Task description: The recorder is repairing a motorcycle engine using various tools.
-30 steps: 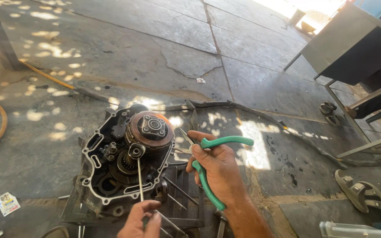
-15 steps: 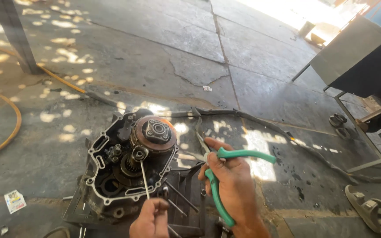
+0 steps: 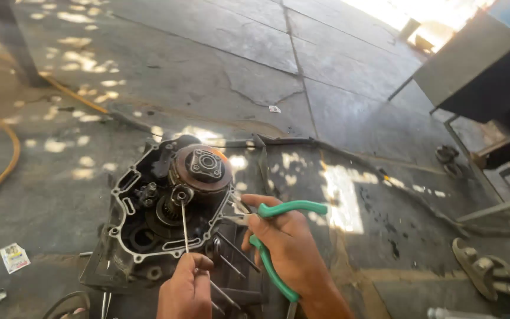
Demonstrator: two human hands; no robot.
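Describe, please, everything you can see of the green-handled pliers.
The pliers have two curved green handles and a slim grey metal nose. The right hand grips them, handles spread, one arching right, the other running down past the wrist. The nose points left, at the rim of the open engine case on the floor. Whether the tips grip anything is unclear.

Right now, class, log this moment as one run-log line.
left hand: holds thin rod to engine case | right hand: grips green-handled pliers, tips at case edge | surface: concrete floor
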